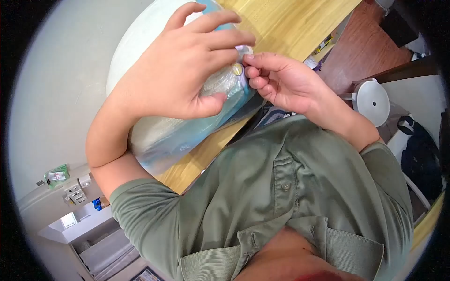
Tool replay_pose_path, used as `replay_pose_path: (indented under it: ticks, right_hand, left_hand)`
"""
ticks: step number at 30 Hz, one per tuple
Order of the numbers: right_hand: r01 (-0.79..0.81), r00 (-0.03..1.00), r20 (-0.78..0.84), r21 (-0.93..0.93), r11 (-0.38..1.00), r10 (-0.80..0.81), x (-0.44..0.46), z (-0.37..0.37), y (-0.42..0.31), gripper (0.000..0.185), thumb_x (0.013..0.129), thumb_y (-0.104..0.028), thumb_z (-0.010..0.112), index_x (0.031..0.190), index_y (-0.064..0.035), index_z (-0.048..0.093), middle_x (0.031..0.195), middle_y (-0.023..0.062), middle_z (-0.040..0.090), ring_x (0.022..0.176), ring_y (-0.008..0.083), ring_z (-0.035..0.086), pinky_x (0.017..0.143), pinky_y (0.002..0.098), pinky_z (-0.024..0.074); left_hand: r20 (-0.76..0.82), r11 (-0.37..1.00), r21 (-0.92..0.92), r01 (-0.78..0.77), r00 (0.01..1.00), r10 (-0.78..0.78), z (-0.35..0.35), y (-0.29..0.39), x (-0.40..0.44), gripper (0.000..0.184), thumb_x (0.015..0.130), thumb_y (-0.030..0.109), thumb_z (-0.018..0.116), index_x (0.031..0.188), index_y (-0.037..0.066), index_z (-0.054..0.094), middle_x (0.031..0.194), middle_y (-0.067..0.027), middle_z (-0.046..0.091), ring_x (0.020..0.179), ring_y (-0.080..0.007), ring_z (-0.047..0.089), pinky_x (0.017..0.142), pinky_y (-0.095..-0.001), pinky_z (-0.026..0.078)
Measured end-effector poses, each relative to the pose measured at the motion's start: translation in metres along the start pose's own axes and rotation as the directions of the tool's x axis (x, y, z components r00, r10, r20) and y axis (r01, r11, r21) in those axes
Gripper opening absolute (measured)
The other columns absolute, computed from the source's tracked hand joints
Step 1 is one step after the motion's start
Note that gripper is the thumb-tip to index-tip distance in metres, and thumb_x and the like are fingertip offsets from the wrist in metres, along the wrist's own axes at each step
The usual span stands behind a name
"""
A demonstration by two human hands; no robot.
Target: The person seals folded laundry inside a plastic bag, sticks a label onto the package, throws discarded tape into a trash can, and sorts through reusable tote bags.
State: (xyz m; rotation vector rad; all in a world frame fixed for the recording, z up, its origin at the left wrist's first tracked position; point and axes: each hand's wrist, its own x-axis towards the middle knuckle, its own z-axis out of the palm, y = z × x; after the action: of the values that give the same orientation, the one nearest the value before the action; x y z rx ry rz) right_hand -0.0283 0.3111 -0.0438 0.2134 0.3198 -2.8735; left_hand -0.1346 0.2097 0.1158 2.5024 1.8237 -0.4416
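Observation:
A bulky package point(183, 140) in clear, shiny plastic with white and light-blue areas lies on the wooden table under my hands. My left hand point(197, 65) is over it with the back of the hand up, fingers spread and slightly curled, the fingertips a little blurred. At the package's right end, my right hand point(286, 84) pinches thumb against forefinger at the edge of the plastic wrapping point(242, 80). The other fingers of that hand are curled in. Just beside the pinch is a small round yellowish spot point(237, 69) on the package.
The wooden table point(286, 23) runs diagonally under the package, against a pale wall point(61, 103). A round white stool point(372, 100) stands on the reddish floor to the right, near a dark bag point(422, 154). Sockets point(76, 193) are at the left.

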Motion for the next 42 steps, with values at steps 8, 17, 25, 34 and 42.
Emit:
replay_pose_path:
  ticks: [8,17,25,34,42]
  right_hand:
    - [0.029,0.998,-0.055,0.029,0.999,-0.027,-0.009,0.016,0.002,0.018,0.089,-0.008,0.053,0.104,0.0022,0.052,0.082,0.0086,0.061,0.066,0.0142,0.061,0.061,0.0224,0.0547]
    - [0.085,0.981,-0.150,-0.242,0.966,-0.123,-0.033,0.026,0.015,0.050,0.082,-0.004,0.060,0.120,0.0000,0.028,0.082,0.0157,0.060,0.065,0.0182,0.061,0.055,0.0255,0.0519]
    - [0.406,0.572,0.389,-0.899,-0.162,-0.722,0.006,-0.014,0.021,0.050,0.077,-0.030,0.068,0.119,-0.0074,0.053,0.115,0.0165,0.052,0.110,0.0263,0.046,0.089,0.0374,0.0390]
    - [0.482,0.641,0.696,-0.693,-0.536,-0.324,-0.038,-0.007,0.016,0.024,0.082,-0.028,0.064,0.077,-0.0041,0.064,0.080,-0.0016,0.063,0.086,0.0164,0.060,0.092,0.0489,0.0349]
    - [0.106,0.988,0.000,-0.735,0.670,-0.156,-0.038,-0.036,0.023,0.029,0.089,-0.030,0.056,0.097,-0.0022,0.061,0.083,0.0020,0.062,0.074,0.0087,0.055,0.067,0.0230,0.0440]
  left_hand:
    - [0.206,0.999,0.031,0.008,0.978,-0.014,-0.009,-0.003,-0.002,0.051,0.062,0.033,0.057,0.105,0.006,0.059,0.123,-0.0087,0.053,0.118,-0.0291,0.047,0.105,-0.0495,0.022]
    - [0.267,0.994,-0.045,0.101,0.960,-0.085,-0.026,0.001,0.006,0.033,0.066,0.039,0.058,0.068,0.006,0.054,0.071,-0.0095,0.055,0.083,-0.0267,0.053,0.102,-0.0608,0.020]
    - [0.164,0.982,-0.095,0.161,0.976,-0.144,-0.015,0.001,0.000,0.034,0.065,0.038,0.057,0.070,0.004,0.055,0.067,-0.0098,0.055,0.083,-0.0264,0.055,0.102,-0.0628,0.018]
    - [0.324,0.930,-0.251,0.269,0.929,-0.181,-0.013,-0.018,-0.011,0.045,0.068,0.041,0.059,0.092,0.003,0.060,0.091,-0.0135,0.059,0.098,-0.0283,0.053,0.103,-0.0620,0.017]
    - [0.309,0.190,-0.658,0.729,0.492,-0.814,0.060,-0.135,-0.178,0.068,0.084,0.048,0.054,0.135,0.006,0.039,0.131,-0.0120,0.047,0.119,-0.0228,0.045,0.100,-0.0351,0.034]
